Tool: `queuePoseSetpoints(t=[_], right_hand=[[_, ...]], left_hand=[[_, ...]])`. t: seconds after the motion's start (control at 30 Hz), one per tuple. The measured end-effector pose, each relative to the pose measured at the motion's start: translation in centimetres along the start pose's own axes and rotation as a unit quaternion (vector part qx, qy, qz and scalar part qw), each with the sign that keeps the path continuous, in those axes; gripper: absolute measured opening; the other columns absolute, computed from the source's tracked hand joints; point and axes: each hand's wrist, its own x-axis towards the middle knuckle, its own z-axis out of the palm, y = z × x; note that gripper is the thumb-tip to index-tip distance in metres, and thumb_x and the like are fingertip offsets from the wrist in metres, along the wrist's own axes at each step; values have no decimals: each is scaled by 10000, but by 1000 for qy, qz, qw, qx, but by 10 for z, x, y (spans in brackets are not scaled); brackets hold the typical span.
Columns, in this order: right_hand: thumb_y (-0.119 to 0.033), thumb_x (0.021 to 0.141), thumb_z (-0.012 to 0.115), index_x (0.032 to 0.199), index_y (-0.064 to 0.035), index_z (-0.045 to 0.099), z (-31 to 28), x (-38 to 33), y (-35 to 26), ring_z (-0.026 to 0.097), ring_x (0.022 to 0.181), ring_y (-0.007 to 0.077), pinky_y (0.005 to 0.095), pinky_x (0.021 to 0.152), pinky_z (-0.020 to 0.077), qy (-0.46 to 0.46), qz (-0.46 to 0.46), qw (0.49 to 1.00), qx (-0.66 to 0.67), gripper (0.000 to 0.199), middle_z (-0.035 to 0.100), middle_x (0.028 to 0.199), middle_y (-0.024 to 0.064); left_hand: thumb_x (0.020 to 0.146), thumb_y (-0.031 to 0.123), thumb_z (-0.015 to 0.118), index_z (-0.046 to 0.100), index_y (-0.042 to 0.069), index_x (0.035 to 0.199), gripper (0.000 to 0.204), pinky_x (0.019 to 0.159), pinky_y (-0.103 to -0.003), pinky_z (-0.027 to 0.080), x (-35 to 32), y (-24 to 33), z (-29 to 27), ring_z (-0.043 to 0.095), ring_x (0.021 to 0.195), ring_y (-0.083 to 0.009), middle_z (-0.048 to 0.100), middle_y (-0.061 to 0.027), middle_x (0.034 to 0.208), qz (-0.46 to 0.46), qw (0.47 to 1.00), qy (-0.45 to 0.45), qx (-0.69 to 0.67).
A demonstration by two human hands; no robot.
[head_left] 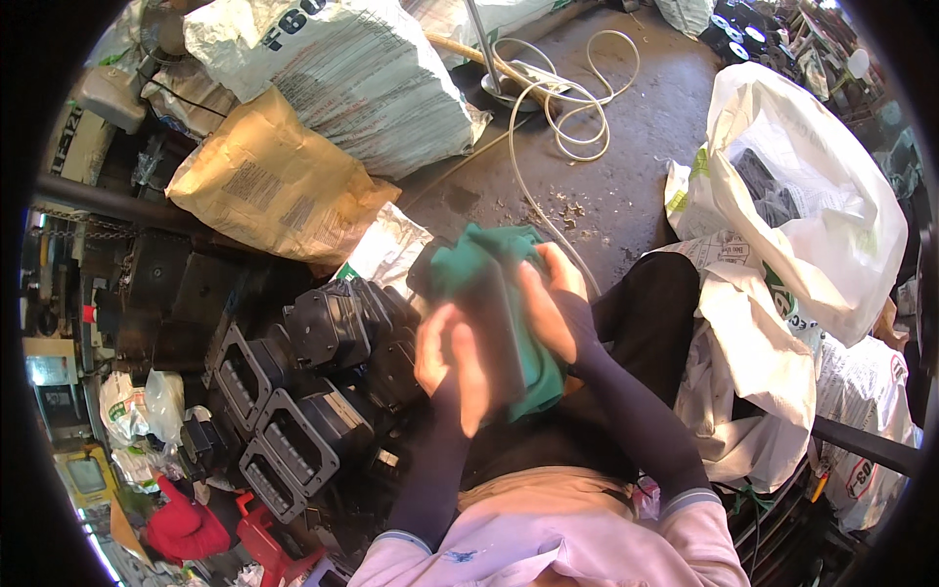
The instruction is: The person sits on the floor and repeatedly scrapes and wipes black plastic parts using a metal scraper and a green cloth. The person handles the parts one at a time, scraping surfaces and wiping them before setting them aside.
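Observation:
My left hand [452, 360] grips a dark flat plastic part [489, 328] from its left side, held over my lap. My right hand [550, 303] presses a green cloth [481, 256] against that part; the cloth wraps over its top and down its right side. Both forearms wear dark sleeves under a pale pink top. Much of the part is hidden by the cloth and my fingers.
A pile of black rectangular plastic housings [293, 391] lies at my left. A tan paper sack [274, 181] and a white woven sack [362, 78] lie beyond. A white bag [812, 196] stands at right. A pale hose [567, 98] coils on the concrete floor [636, 137].

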Motion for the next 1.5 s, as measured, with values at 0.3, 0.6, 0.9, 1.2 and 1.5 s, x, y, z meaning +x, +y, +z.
queuePoseSetpoints(t=[0.3, 0.6, 0.9, 1.2, 1.5], right_hand=[[-97, 894, 625, 1313, -2, 522, -11, -53, -16, 559, 1229, 408, 451, 1042, 438, -94, -126, 987, 22, 442, 548, 1341, 257], [-228, 960, 567, 1296, 2, 559, -34, -6, 0, 590, 1176, 285, 387, 994, 443, -233, -2, 969, 83, 408, 634, 1214, 201], [-231, 949, 600, 1370, -22, 532, -52, -1, 19, 508, 1252, 208, 358, 1058, 391, -354, 12, 915, 193, 475, 577, 1332, 133], [-42, 834, 683, 1316, -3, 548, -50, -40, -9, 467, 1336, 368, 436, 1097, 379, -218, -202, 948, 111, 502, 508, 1385, 224], [-145, 888, 591, 1259, -11, 536, -34, -41, -18, 454, 1304, 412, 477, 1068, 387, -218, -226, 949, 9, 398, 502, 1354, 239]], left_hand=[[771, 208, 864, 475, 1, 1362, 738, 1044, -329, 394, 11, 37, -25, 546, 1189, -184, 591, -72, 1244, -83, 931, -287, -209], [493, 50, 757, 571, 44, 1132, 665, 957, -514, 395, 3, 19, -14, 549, 1023, -396, 570, -181, 1069, 310, 880, -357, 51], [557, 97, 780, 611, 125, 1123, 591, 1107, -585, 327, 0, 6, -26, 532, 1124, -368, 557, -170, 1159, 423, 811, -360, 184], [591, 371, 911, 356, -15, 1432, 1078, 1190, -557, 197, 34, 39, -46, 314, 1426, -419, 336, -274, 1489, 247, 835, -451, 196], [738, 289, 889, 458, 26, 1420, 848, 1060, -403, 407, -9, 37, -33, 488, 1304, -248, 515, -128, 1398, 116, 923, -364, 41]])
